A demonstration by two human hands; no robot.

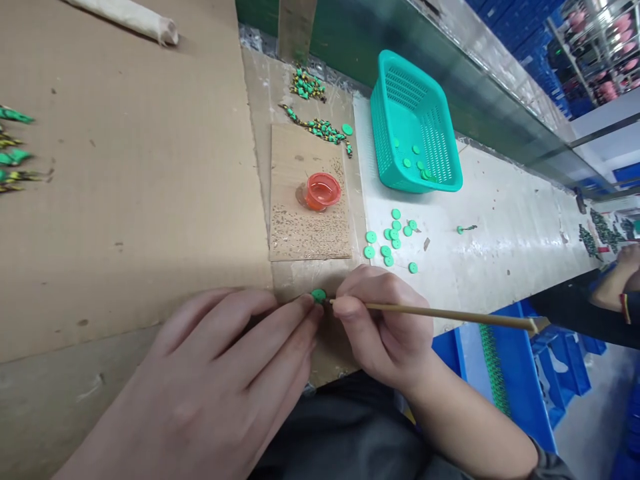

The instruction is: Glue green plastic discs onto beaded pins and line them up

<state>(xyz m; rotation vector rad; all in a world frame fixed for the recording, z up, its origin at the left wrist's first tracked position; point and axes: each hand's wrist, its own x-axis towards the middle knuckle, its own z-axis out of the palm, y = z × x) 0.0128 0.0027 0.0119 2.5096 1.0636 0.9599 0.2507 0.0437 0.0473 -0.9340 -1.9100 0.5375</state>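
Observation:
At the near edge of the cardboard, my left hand [220, 373] pinches a small green disc [319, 295] between its fingertips. My right hand [390, 327] grips a thin wooden stick [450, 316], its tip close beside the disc; whether the two touch I cannot tell. The stick's far end points right and looks like a brush, though blurred. Just beyond my hands, a small red cup [323, 191] of clear liquid stands on a speckled cardboard square [305, 243]. Several loose green discs [395, 233] lie on the white surface to the right of the square.
A turquoise basket [380, 133] holds a few discs. Small green, yellow and black pieces [325, 130] are heaped behind the cup, and more lie at far left. A wrapped roll [135, 20] rests at upper left. Blue bins [520, 373] stand below right, near another person's arm [613, 287].

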